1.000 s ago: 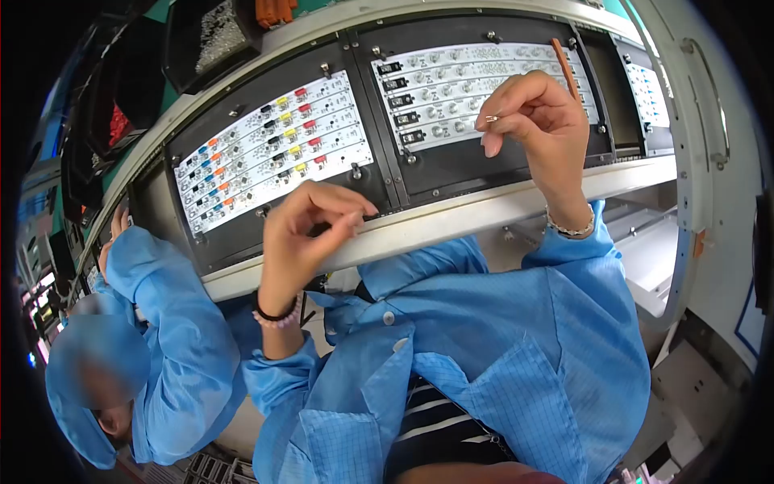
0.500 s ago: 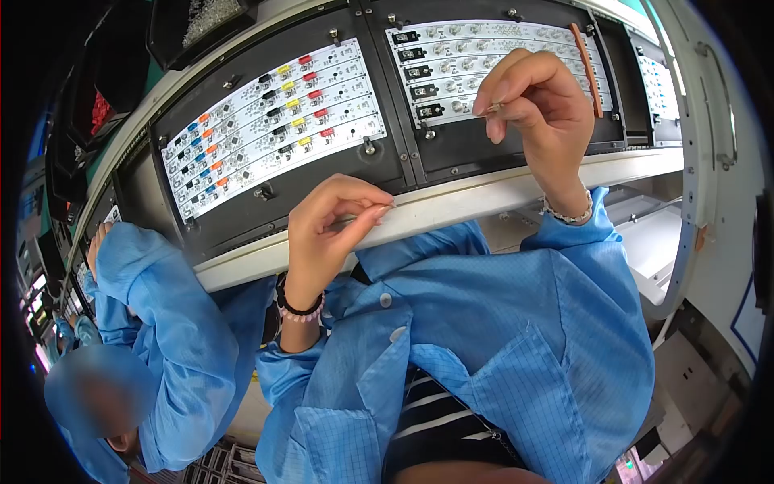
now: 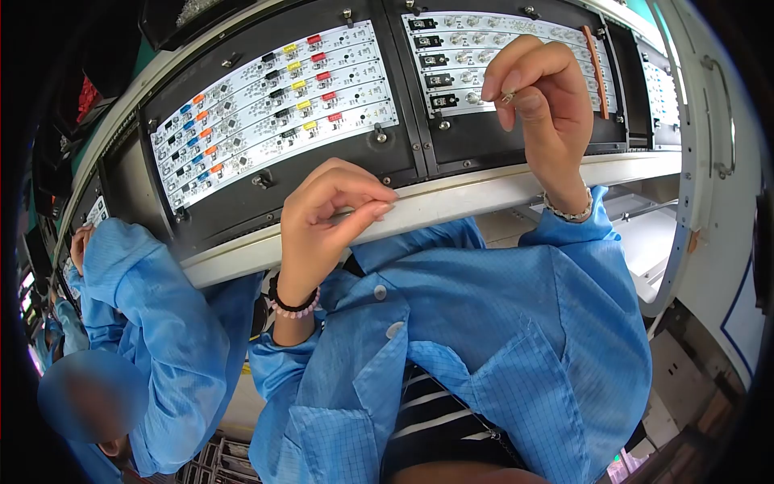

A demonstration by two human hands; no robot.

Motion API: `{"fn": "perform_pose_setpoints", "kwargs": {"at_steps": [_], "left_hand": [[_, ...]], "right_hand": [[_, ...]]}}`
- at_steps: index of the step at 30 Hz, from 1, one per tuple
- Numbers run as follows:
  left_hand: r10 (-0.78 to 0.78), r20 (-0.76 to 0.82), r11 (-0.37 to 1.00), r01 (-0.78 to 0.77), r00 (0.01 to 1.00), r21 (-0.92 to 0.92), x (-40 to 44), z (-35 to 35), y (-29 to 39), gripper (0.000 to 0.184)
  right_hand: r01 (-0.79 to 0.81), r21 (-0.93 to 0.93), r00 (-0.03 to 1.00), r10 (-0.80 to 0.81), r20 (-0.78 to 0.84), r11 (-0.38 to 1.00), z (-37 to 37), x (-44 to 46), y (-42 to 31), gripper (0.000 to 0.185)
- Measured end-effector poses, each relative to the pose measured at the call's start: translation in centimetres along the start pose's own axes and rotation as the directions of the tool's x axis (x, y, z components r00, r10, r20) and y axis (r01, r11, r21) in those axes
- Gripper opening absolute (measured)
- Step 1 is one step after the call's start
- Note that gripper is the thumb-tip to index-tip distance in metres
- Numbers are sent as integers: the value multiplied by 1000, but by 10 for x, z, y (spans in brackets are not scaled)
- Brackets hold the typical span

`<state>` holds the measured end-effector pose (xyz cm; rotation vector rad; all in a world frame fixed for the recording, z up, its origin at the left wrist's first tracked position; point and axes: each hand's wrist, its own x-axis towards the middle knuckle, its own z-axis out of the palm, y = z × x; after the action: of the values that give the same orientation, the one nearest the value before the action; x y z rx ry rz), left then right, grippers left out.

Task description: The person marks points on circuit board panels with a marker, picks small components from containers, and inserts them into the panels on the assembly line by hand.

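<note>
Pinching a tiny part (image 3: pixel 508 97) between thumb and forefinger, we hold it up in our right hand (image 3: pixel 556 97), in view over the right board (image 3: pixel 447 50). Our left hand (image 3: pixel 318 214) sits lower, over the rail (image 3: pixel 459 199), thumb and forefinger tips nearly together; we cannot tell whether anything is between them. We see black pieces down the near-left end of the right board, with an orange strip (image 3: pixel 597 73) laid across its right end. We have the left board (image 3: pixel 256 101) beside it, carrying red, yellow, black, blue and orange pieces in columns. We wear a blue jacket (image 3: pixel 484 282), beads on both wrists. To our left we get a co-worker (image 3: pixel 161 323) in blue, their hand (image 3: pixel 79 246) by the far edge. Top left, we catch a black bin (image 3: pixel 161 24) of clear bits, partly cut off.
</note>
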<state>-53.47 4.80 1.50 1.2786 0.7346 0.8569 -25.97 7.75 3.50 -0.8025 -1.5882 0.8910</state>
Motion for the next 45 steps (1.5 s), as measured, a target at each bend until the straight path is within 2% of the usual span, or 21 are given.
{"fn": "perform_pose_setpoints", "kwargs": {"at_steps": [5,6,8,9,11,12,15,18,21,23,28,36,38,40,43,45], "left_hand": [[7,80,910,27,997,-414,-2,2,-8,12],[5,95,875,42,995,-483,-1,5,-10,11],[-13,54,879,37,998,-475,2,9,-7,11],[-23,34,882,36,999,-470,2,11,-5,17],[-51,-3,872,44,999,-487,3,14,-2,17],[-65,-21,867,46,998,-497,4,14,-2,17],[22,6,826,-15,1000,-564,-1,7,-15,7],[49,-14,820,-48,999,-570,-3,10,-16,8],[55,11,813,-39,998,-580,-1,6,-18,8],[46,11,809,-31,999,-587,-1,6,-17,8],[38,17,815,-21,999,-580,0,5,-15,9],[34,33,840,-11,999,-542,0,2,-12,9],[29,26,832,-10,999,-554,-1,1,-13,9],[15,20,817,-1,1000,-577,-2,0,-13,9],[16,6,796,-9,1000,-605,-1,0,-13,10],[49,-26,801,-55,998,-596,0,2,-11,11]], "right_hand": [[-32,-128,999,35,23,991,-9,5,2,12],[8,-251,997,11,76,968,-16,10,5,12],[107,-473,982,-18,189,875,-29,26,12,11],[14,-557,983,92,162,830,-25,35,6,7],[-160,-704,952,297,76,692,-14,50,-7,5],[21,-646,987,89,137,763,-20,49,18,6],[-137,-486,981,186,54,863,-17,51,15,8],[152,-352,988,-147,41,924,-7,48,31,8],[203,-137,979,-198,50,970,-7,43,19,10],[305,-179,950,-287,121,935,-11,43,16,15],[283,-125,958,-275,78,951,-6,38,17,23],[299,-117,952,-287,111,947,-6,38,19,20],[283,-273,959,-264,104,919,-9,45,24,16],[58,-485,997,-29,67,872,-8,47,18,10],[28,-720,978,130,163,694,-19,55,26,10],[31,-782,968,177,179,623,-16,57,23,11]]}}
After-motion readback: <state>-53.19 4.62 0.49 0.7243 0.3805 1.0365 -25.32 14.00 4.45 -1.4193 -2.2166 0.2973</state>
